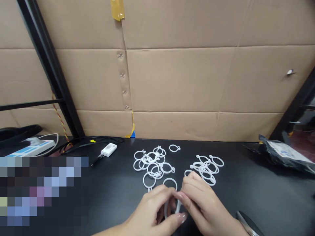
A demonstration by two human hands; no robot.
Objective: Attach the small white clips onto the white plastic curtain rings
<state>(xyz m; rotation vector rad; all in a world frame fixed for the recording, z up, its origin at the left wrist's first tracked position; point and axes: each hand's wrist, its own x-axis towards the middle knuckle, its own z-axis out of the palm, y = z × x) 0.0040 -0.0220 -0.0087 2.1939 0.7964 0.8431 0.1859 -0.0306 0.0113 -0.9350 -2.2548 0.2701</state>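
Observation:
My left hand (157,208) is closed with thumb and fingers around a white plastic ring (178,206), held low over the black table. Against the same ring, the thumb and curled fingers of my right hand (203,198) press together, meeting the left fingertips. The grip hides part of the ring. Just behind the left fingers the arc of another white ring (169,179) shows. Beyond my hands lies a loose pile of white rings with small eyelets (152,158). A second pile of similar rings (206,167) lies to the right, partly behind my right hand.
One ring (174,148) lies apart at the back. A white charger plug (109,149) and black cables are at back left, near a power strip (31,149). A black plastic package (287,152) sits right; a dark object (248,223) is beside my right wrist. Cardboard (177,82) walls the back.

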